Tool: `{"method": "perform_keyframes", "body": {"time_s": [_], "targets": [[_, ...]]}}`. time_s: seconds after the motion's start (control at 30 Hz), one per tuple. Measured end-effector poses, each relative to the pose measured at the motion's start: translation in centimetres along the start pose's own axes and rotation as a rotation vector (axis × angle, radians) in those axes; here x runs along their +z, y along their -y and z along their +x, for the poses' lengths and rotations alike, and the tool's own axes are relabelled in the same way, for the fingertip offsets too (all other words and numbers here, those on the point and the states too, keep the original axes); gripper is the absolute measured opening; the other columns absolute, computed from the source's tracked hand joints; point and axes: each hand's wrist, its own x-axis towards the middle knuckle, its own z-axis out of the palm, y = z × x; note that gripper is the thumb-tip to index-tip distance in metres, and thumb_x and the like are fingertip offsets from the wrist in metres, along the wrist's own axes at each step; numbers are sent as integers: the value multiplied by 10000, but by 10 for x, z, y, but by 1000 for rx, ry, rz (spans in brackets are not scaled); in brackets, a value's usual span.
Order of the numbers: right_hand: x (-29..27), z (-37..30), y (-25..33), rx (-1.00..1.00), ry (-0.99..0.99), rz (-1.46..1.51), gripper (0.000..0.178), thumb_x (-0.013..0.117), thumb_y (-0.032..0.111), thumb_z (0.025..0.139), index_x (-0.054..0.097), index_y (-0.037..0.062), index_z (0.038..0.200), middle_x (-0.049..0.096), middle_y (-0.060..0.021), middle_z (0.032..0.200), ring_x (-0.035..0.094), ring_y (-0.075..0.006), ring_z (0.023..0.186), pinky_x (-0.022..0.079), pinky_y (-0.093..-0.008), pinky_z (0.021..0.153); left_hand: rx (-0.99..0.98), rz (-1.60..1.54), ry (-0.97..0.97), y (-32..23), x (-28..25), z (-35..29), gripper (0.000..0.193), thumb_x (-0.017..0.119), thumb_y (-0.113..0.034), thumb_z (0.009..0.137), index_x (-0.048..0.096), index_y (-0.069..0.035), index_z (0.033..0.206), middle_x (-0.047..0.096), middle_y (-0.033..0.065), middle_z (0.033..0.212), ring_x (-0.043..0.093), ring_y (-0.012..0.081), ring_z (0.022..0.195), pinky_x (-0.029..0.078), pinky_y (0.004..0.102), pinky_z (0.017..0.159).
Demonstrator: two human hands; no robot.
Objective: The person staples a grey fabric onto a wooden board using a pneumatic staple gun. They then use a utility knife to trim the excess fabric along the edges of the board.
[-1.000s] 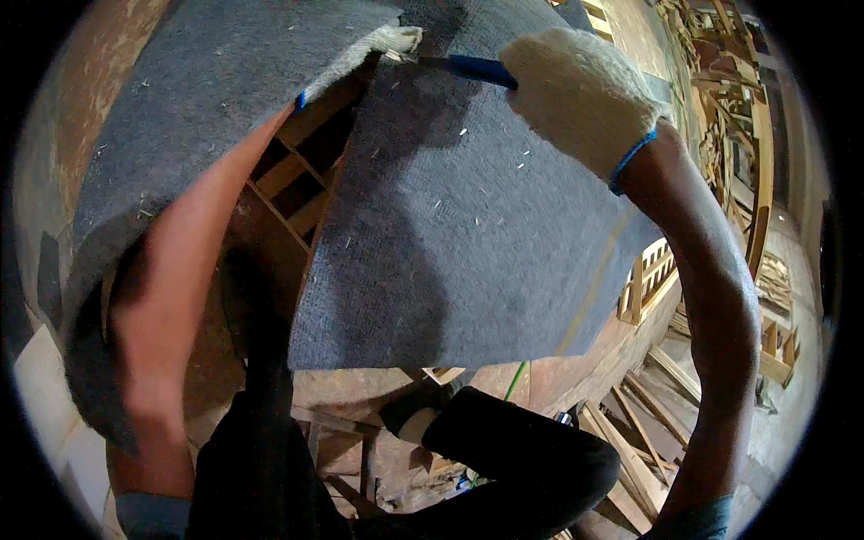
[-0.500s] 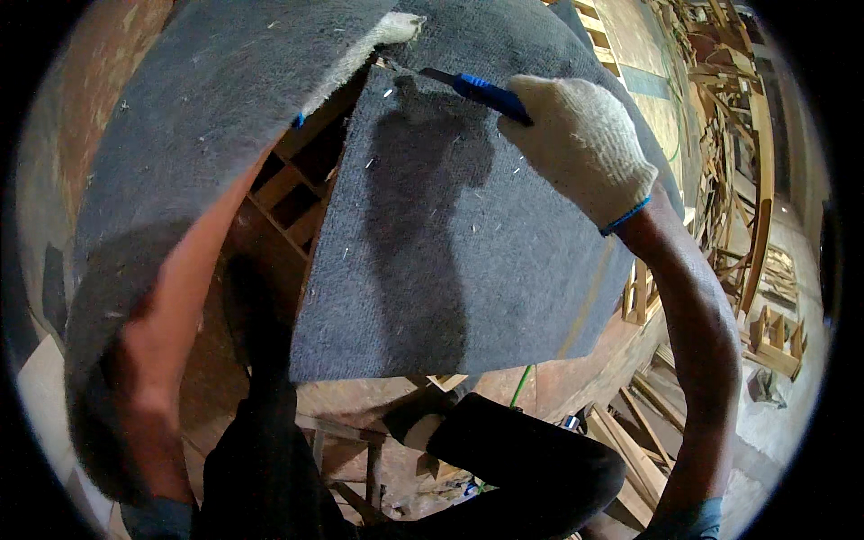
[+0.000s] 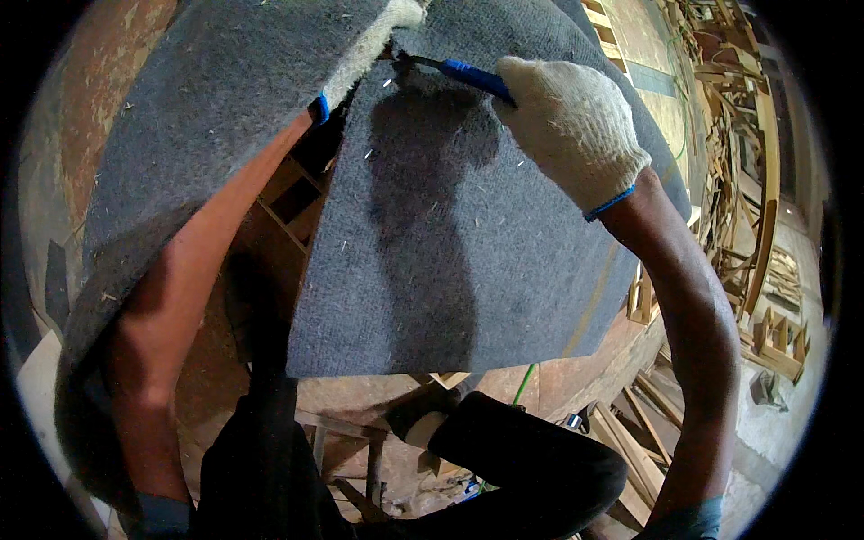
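A thick grey felt-like sheet (image 3: 387, 315) lies over a wooden frame (image 3: 292, 198), split by a long cut. My right hand (image 3: 576, 126), in a white knitted glove with a blue cuff, is closed around a blue utility knife (image 3: 477, 77). Its blade tip sits at the far end of the cut. My left hand (image 3: 376, 49), gloved alike, reaches through the gap and grips the left flap of the sheet by its cut edge, just beyond the blade. The left fingertips are partly hidden by the fabric.
Inside the gap, wooden compartments of the frame show. Timber offcuts (image 3: 634, 450) lie on the floor at the near right, and a long wood stack (image 3: 720, 171) runs along the right side. A metal stand (image 3: 373, 468) and a green cord (image 3: 523, 385) are near my legs.
The knife and my right hand have shifted a little to the left and away, up to the end of the cut. My left hand has moved slightly farther off along the flap.
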Motion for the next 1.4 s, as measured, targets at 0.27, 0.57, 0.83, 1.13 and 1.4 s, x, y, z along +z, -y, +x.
{"method": "perform_keyframes", "body": {"time_s": [0.27,0.57,0.83,1.13,1.4], "targets": [[-8,-6,-9,18,83,-13,171,632,210,977,662,47,1023,686,-155,789,721,-328,750,577,-444,689,-16,17,-43,-18,-2,-6,291,621,-161,956,655,-45,1221,668,19,1128,598,136,1080,438,281,1009],[0,-16,-13,72,101,0,161,651,224,954,681,67,971,684,-166,782,717,-347,764,570,-463,703,-79,10,-129,-21,-5,-19,293,631,-146,943,652,-41,1216,671,15,1120,597,131,1084,433,277,1015],[9,-21,-14,101,59,82,169,642,234,926,685,73,954,689,-170,780,710,-375,767,568,-492,691,-48,-96,105,-56,-5,-26,280,634,-128,929,652,-43,1195,669,0,1091,592,118,1059,434,268,997],[-6,-23,1,154,24,197,210,658,278,931,685,71,953,675,-164,743,696,-356,703,557,-471,660,-50,-53,-162,-53,-1,-30,339,611,-200,952,650,-53,1255,652,1,1156,574,116,1064,424,269,983],[1,-20,-2,168,16,200,200,645,296,897,671,98,897,684,-169,759,698,-405,751,558,-528,654,-8,-18,-266,-40,8,-19,370,606,-233,972,646,-50,1291,651,8,1199,578,133,1089,414,277,1015]]}}
